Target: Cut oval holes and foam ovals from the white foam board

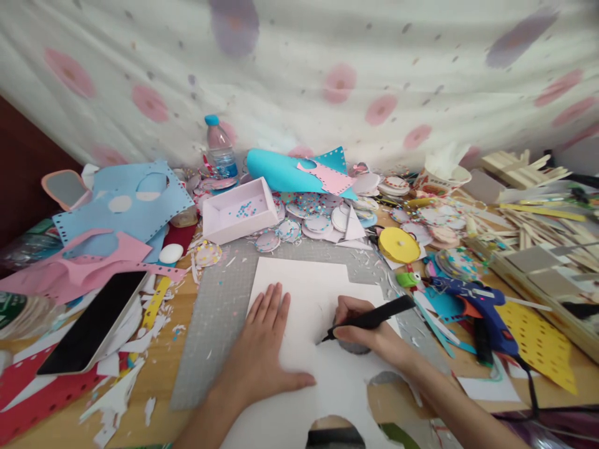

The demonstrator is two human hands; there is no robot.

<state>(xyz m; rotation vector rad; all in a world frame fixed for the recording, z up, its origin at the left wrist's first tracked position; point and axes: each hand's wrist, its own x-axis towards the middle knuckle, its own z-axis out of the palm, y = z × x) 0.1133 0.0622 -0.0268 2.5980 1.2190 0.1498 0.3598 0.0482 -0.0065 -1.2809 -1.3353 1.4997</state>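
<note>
A white sheet [304,280] lies on a grey cutting mat [219,318] in front of me. My left hand [262,349] rests flat on the sheet, fingers stretched out and thumb spread to the right. My right hand [362,330] is closed around a black pen-like tool [374,318], whose tip touches the sheet near its middle. Beneath that hand lies a grey round shape, mostly hidden. Curved cut-outs show along the sheet's near edge.
A dark phone [93,324] lies at the left among pink and blue foam sheets [126,206]. A pink box [238,215], a water bottle [219,146] and several paper discs sit behind the mat. At the right are a blue glue gun [477,308], a yellow disc [399,244] and wooden sticks [533,224].
</note>
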